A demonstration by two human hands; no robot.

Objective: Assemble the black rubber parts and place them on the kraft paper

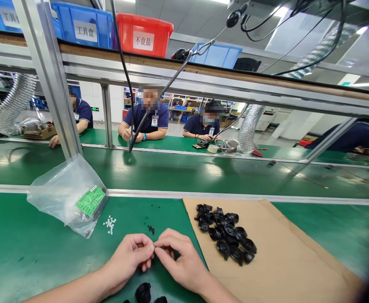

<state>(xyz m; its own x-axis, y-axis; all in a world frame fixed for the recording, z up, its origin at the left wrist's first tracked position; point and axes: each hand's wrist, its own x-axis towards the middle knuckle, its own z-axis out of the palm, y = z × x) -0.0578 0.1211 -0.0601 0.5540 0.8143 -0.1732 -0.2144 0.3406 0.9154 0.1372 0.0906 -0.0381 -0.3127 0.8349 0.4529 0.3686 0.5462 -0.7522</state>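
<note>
At the near edge, a round black plastic part (143,292) is lying on the green bench mat (20,248), just in front of the person's wrists. Above it the left hand (130,256) and the right hand (180,259) are meeting fingertip to fingertip, each pinched narrow on something very small between them; it is too tiny to name, though it may be one of the white pieces. My reading is that a fitting step is under way, a small piece being readied for a black part, and the next move calls for a steady pinch and careful alignment more than force.

Just beyond the hands, a tiny black fragment (151,229) is resting on the mat, and to its left a little cluster of white pellet-like pieces (110,223) is lying beside a crumpled clear plastic bag with a green label (69,195). To the right, a heap of black ring-shaped plastic parts (225,235) is sitting on a brown cardboard sheet (292,252).

Farther off, past the green conveyor belt (184,172), co-workers in dark blue shirts (146,120) are sitting at the far bench. Overhead, a red plastic bin (143,33) and blue plastic bins (83,25) are lining the shelf.
</note>
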